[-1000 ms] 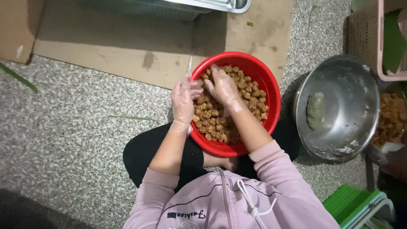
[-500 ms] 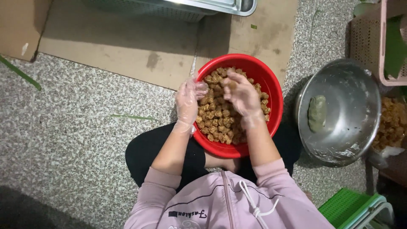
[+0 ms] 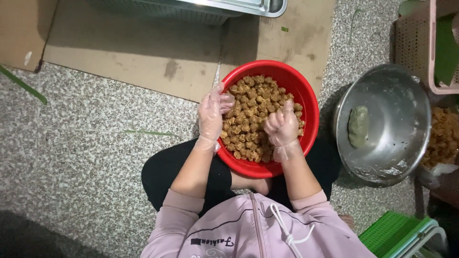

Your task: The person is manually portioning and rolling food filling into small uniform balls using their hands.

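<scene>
A pink hoodie (image 3: 248,229) and black trousers (image 3: 167,172) are seen at the bottom of the frame, with a green stool (image 3: 397,234) at the lower right. Just above, a red basin (image 3: 306,95) is held between the knees, filled with brownish chunks (image 3: 248,114). 2 gloved hands are in it: the left hand (image 3: 213,117) is laid on the basin's left rim with loosely spread fingers, nothing clearly gripped; the right hand (image 3: 283,126) is curled narrow over the chunks, though what's pinched inside can't be made out. To the right, a steel bowl (image 3: 397,143) with a greenish lump (image 3: 358,126) is parked on the speckled floor (image 3: 95,143). Cardboard (image 3: 134,52) and a metal tray (image 3: 201,7) are spotted along the top.
</scene>
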